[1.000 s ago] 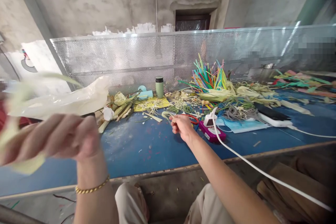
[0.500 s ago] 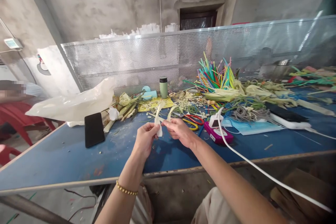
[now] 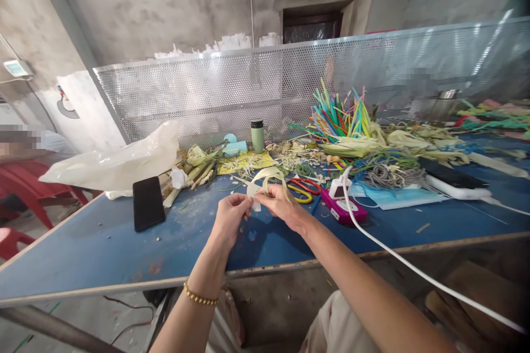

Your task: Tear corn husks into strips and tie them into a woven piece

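Two hands on one pale strip here, so I'll use the green tumbler (image 3: 257, 137) with the black lid as the landmark for everything. The pale strip (image 3: 271, 171) is up in the air on the near side of the tumbler, over the blue table (image 3: 186, 253), and it curves round in a loop above the fingers. The left hand (image 3: 233, 214), near side of the tumbler and a bit left, has thumb and fingers pinched narrow on the strip's lower end. The right hand (image 3: 281, 205), near side and a bit right, is pinching it too, fingers curled in. Fingertips are super close, but I can't tell if they actually touch. There's a gold bead bracelet (image 3: 199, 299) on the left wrist.

Rest of the mess: a yellow sheet (image 3: 226, 166) covered in scraps sits just on the near side of the tumbler, and something light blue (image 3: 237, 148) is right beside it on the left. Further left there's a big whitish plastic bag (image 3: 120, 154), with a black phone (image 3: 149, 204) nearer the person. Right of the tumbler you've got a bunch of colourful stems (image 3: 337, 116), some pale husks (image 3: 351, 146) and, nearer the person, a red loop (image 3: 319, 188), a yellow loop (image 3: 310, 197) and a purple box (image 3: 350, 214). A perforated metal screen (image 3: 190, 102) stands behind the tumbler.
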`<state>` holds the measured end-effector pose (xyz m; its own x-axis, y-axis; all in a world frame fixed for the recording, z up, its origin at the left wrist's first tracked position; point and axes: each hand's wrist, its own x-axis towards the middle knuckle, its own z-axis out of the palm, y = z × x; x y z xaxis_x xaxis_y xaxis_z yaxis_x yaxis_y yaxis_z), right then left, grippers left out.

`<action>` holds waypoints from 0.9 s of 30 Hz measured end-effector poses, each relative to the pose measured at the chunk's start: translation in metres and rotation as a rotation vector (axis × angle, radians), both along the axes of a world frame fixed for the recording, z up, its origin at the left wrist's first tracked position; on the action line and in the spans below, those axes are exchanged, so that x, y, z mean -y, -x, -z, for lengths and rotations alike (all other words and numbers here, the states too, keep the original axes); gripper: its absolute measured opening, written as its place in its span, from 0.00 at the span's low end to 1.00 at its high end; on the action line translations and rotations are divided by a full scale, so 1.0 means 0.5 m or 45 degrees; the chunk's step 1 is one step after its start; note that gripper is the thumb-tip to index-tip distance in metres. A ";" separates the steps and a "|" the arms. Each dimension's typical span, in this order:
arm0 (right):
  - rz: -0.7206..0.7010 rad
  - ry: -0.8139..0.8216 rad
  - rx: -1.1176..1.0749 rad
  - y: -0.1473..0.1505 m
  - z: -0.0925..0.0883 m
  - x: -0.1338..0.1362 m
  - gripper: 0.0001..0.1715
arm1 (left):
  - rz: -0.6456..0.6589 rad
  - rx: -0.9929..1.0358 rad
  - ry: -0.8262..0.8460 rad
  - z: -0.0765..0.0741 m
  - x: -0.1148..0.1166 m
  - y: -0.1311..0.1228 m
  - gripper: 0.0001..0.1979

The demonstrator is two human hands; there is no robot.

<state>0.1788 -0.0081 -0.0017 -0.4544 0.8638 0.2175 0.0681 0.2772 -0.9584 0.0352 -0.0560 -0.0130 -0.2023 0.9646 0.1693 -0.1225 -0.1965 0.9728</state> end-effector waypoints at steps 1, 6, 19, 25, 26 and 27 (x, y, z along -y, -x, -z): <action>-0.008 -0.007 0.018 0.001 0.000 0.000 0.14 | -0.025 -0.039 -0.008 0.000 0.000 0.000 0.11; 0.009 -0.171 0.138 0.001 0.004 -0.004 0.16 | -0.114 -0.160 0.001 0.001 -0.001 0.000 0.08; 0.101 -0.427 0.369 0.001 0.002 -0.001 0.09 | -0.129 -0.282 0.013 -0.001 0.002 -0.003 0.06; 0.092 -0.554 0.387 0.003 0.012 -0.010 0.14 | -0.101 -0.313 0.026 0.001 0.000 0.000 0.07; 0.087 -0.557 0.385 0.003 0.012 -0.011 0.14 | -0.094 -0.313 0.021 0.001 -0.001 0.000 0.07; 0.080 -0.553 0.380 0.003 0.012 -0.012 0.13 | -0.083 -0.311 0.015 0.002 -0.001 0.001 0.07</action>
